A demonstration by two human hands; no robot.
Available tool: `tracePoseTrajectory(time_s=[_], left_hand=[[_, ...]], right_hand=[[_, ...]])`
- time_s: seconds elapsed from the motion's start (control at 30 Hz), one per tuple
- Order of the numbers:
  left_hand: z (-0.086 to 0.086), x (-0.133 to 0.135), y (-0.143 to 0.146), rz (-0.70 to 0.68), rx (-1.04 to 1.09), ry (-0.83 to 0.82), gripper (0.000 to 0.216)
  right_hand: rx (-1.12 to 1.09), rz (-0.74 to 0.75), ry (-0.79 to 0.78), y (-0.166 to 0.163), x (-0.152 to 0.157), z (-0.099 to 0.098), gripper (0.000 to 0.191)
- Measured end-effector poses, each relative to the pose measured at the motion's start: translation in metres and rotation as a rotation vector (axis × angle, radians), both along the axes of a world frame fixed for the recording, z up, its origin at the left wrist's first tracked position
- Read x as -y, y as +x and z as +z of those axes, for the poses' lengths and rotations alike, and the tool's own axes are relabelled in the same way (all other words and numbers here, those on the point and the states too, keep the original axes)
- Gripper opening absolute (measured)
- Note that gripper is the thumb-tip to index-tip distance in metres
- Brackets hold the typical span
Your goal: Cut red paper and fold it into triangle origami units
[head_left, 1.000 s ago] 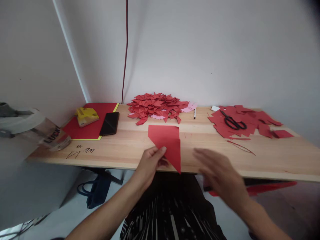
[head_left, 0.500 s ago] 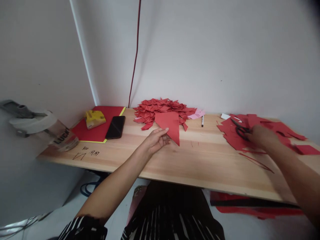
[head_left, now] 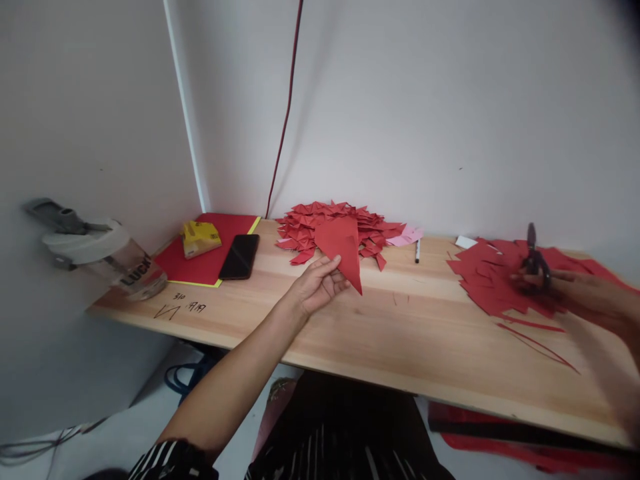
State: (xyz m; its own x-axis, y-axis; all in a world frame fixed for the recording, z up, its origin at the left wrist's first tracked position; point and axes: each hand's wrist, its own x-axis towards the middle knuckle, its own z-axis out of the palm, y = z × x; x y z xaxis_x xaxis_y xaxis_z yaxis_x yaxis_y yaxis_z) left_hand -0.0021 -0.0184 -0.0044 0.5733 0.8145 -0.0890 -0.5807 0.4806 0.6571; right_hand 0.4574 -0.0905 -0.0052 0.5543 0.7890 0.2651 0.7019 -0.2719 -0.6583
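My left hand pinches a red paper sheet by its lower left edge and holds it tilted above the wooden table, its point hanging down. Just behind the sheet lies a heap of folded red paper triangles. Far to the right, my right hand is closed on black scissors, which stand lifted above a spread of red paper offcuts. That hand is blurred by motion.
A black phone and a yellow box rest on a red sheet with a yellow edge at the left. A pen and pink paper lie beyond the heap. A clear bottle sits at the table's left end.
My right hand moved from the table's front edge to the offcuts at the right and picked up the scissors. My left hand carried the red sheet away from the front edge.
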Motion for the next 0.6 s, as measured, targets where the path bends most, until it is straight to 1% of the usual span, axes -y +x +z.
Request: tracePoseTrajectory(time_s=[0.03,0.07,0.1,0.13,0.17,0.2,0.23,0.27,0.3,0.4,0.43,0.47,0.5,0.53,0.57,0.6], left_hand=[[0.0,0.0,0.0,0.012,-0.006,0.004,0.009],[0.001,-0.001,0.0,0.028,-0.017,0.003,0.009],[0.001,-0.001,0.001,0.048,-0.032,-0.003,0.009],[0.001,-0.002,0.001,0.073,-0.046,-0.013,0.007],[0.001,-0.002,0.001,0.101,-0.059,-0.025,0.006],[0.001,-0.002,0.001,0.128,-0.07,-0.037,0.005],[0.001,-0.003,0.001,0.152,-0.077,-0.045,0.006],[0.001,-0.003,0.001,0.17,-0.081,-0.048,0.007],[0.001,-0.003,0.001,0.185,-0.08,-0.046,0.007],[0.002,-0.002,0.0,0.222,-0.067,-0.021,0.01],[0.002,-0.002,0.0,0.233,-0.062,-0.009,0.011],[0.002,-0.001,0.0,0.243,-0.06,0.004,0.013],[0.002,-0.001,0.0,0.252,-0.061,0.018,0.016],[0.002,-0.001,0.0,0.259,-0.063,0.032,0.019],[0.002,0.0,0.0,0.266,-0.067,0.046,0.021],[0.002,0.0,0.0,0.273,-0.071,0.06,0.024]], right_hand=[[-0.369,0.045,-0.065,-0.006,0.002,-0.001,0.026],[-0.64,0.055,-0.103,-0.013,0.003,-0.001,0.019],[-0.816,0.038,-0.076,-0.022,0.003,-0.001,0.016],[-0.911,0.025,-0.02,-0.031,0.003,0.0,0.016],[-0.985,0.06,0.036,-0.04,0.003,0.002,0.016],[-1.062,0.108,0.088,-0.05,0.002,0.004,0.02],[-1.144,0.174,0.126,-0.06,0.001,0.007,0.026],[-1.205,0.208,0.153,-0.069,-0.001,0.01,0.034],[-1.243,0.214,0.176,-0.079,-0.003,0.013,0.04],[-1.325,0.237,0.167,-0.111,-0.011,0.018,0.056],[-1.318,0.261,0.155,-0.124,-0.014,0.019,0.057],[-1.271,0.294,0.145,-0.137,-0.017,0.019,0.056],[-1.223,0.336,0.126,-0.152,-0.02,0.019,0.052],[-1.144,0.392,0.15,-0.168,-0.023,0.018,0.05],[-1.038,0.482,0.135,-0.184,-0.025,0.018,0.051],[-0.873,0.554,0.085,-0.201,-0.027,0.017,0.056]])
